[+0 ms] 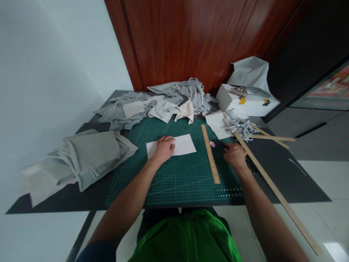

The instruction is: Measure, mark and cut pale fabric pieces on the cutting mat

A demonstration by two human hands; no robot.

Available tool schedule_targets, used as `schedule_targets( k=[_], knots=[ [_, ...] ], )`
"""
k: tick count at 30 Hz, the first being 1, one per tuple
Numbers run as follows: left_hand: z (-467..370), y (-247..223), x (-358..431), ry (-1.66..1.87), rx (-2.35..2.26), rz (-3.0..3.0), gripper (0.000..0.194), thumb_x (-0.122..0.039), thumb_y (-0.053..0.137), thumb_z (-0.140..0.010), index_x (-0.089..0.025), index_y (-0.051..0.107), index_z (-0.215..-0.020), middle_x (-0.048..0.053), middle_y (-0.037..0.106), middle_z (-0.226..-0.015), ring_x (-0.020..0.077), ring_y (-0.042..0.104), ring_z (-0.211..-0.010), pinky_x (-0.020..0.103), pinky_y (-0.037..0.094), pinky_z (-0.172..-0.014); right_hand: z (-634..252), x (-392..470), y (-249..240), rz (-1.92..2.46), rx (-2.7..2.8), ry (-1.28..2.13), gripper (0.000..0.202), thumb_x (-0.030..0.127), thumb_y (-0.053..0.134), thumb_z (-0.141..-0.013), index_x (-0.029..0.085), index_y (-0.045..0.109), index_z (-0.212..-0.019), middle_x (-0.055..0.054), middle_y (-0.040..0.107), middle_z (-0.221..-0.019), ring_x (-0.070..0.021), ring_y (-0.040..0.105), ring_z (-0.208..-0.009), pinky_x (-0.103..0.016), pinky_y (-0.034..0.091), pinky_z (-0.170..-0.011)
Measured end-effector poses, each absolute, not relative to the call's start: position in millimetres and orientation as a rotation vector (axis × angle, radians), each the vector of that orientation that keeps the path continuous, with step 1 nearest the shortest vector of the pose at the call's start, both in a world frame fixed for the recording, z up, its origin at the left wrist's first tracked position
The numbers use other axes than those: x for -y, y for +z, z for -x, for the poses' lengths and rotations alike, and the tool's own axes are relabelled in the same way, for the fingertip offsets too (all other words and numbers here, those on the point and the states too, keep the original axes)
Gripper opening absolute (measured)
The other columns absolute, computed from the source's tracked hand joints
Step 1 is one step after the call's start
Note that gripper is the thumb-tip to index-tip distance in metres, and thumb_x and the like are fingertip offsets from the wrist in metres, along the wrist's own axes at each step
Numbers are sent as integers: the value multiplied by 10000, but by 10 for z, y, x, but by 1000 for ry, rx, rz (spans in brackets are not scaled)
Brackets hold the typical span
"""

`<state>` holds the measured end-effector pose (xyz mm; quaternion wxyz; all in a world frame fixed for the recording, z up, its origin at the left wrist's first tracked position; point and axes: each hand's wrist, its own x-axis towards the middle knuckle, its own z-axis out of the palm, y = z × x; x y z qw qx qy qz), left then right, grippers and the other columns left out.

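My left hand (pixel 164 148) rests on a white rectangular piece (pixel 184 144), fabric or paper, pressing it to the green cutting mat (pixel 180 182). Its thumb is apart from the fingers. On the mat's right side, my right hand (pixel 235 154) is closed over what look like black scissors (pixel 251 166); their loops show beside the wrist and a dark tip pokes out beyond the fingers. The grip itself is partly hidden. Between my hands lies a short wooden ruler (pixel 210 154), with a small pink piece (pixel 212 144) by its right edge.
Folded grey cloth (pixel 94 151) lies at left. Crumpled grey fabric (pixel 188 92) lines the back. A white box (pixel 247 100) stands back right, near fabric scraps (pixel 238 123). One long wooden ruler (pixel 275 189) overhangs the dark table's (pixel 294 182) front edge.
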<state>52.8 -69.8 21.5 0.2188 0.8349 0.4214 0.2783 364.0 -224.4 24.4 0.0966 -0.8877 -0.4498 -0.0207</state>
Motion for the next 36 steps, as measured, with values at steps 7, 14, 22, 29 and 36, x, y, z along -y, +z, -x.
schedule_targets(
  k=[7,14,22,29,36],
  knots=[
    [-534,319,673,931,-1130,-2069,252,-128,568,-917,-194,790,-1016,72,776,-1181,229,686,-1172,404,486,-1143,-3322,1838,383,2216,1625,-72,293,179,515,-927,98,715,-1124,-183,718,-1020,-302,605,-995,-400,432,-936],
    [-662,325,903,893,-957,-1758,429,-528,551,-1005,-168,736,-863,46,748,-802,183,715,-742,289,580,-707,-2434,1474,533,1916,1800,42,281,115,458,-951,134,706,-1081,-143,698,-1013,-282,598,-1015,-408,439,-961],
    [-664,232,858,947,-984,-1245,431,-520,579,-982,-150,679,-785,48,716,-743,148,663,-645,233,516,-578,-1761,1400,470,1737,1850,110,278,136,456,-978,110,719,-1066,-177,702,-1024,-297,580,-1004,-423,453,-945],
    [-635,337,857,868,-1075,-1180,477,-505,483,-1005,-162,622,-704,68,694,-609,191,684,-534,291,571,-551,-1869,1838,495,1663,1844,77,290,114,520,-935,132,696,-1165,-170,687,-1130,-310,593,-1092,-457,481,-1003],
    [-755,489,855,788,-1159,-1196,466,-479,450,-1021,-147,623,-743,110,684,-556,224,699,-488,332,608,-573,-2000,2315,456,1858,1931,124,347,58,522,-902,128,618,-1228,-181,660,-1176,-300,625,-1076,-416,511,-979]
  ],
)
